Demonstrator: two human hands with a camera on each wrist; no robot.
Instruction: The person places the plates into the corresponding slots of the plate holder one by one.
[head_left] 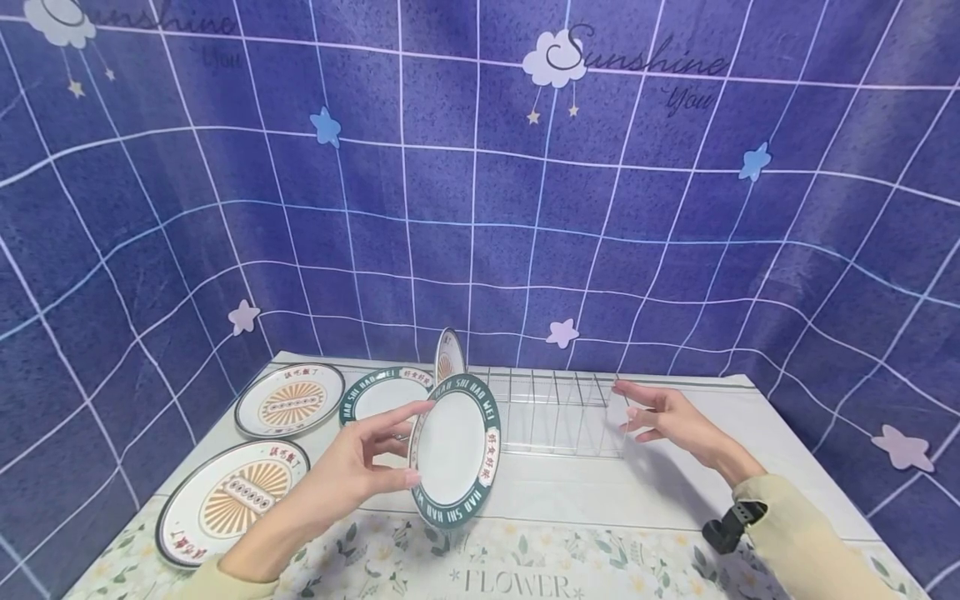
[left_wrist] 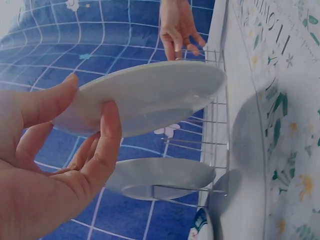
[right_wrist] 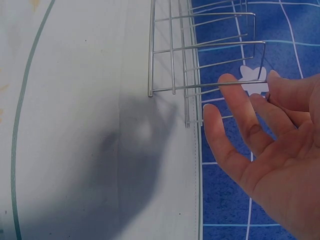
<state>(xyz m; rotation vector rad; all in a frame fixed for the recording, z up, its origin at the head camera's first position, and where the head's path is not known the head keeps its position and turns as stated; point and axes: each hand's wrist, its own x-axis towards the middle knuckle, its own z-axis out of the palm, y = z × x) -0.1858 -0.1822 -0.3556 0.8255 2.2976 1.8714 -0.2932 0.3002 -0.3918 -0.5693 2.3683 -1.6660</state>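
My left hand [head_left: 337, 471] holds a round white plate [head_left: 450, 450] with a green lettered rim by its left edge, thumb in front. The plate is tilted upright above the table, left of the wire dish rack [head_left: 558, 404]. In the left wrist view, the plate's pale underside [left_wrist: 160, 90] faces the camera. At the rack's right end, my right hand [head_left: 678, 421] pinches the end wire between thumb and fingers, as the right wrist view shows on the rack [right_wrist: 215, 46]. Another plate [head_left: 450, 358] stands on edge at the rack's left end.
Two plates with orange sunburst centres, a rear one [head_left: 255, 408] and a front one [head_left: 180, 517], lie on the left of the table. A green-rimmed plate [head_left: 375, 404] lies behind my left hand. A floral cloth [head_left: 600, 554] covers the front; a blue curtain [head_left: 517, 192] surrounds the table.
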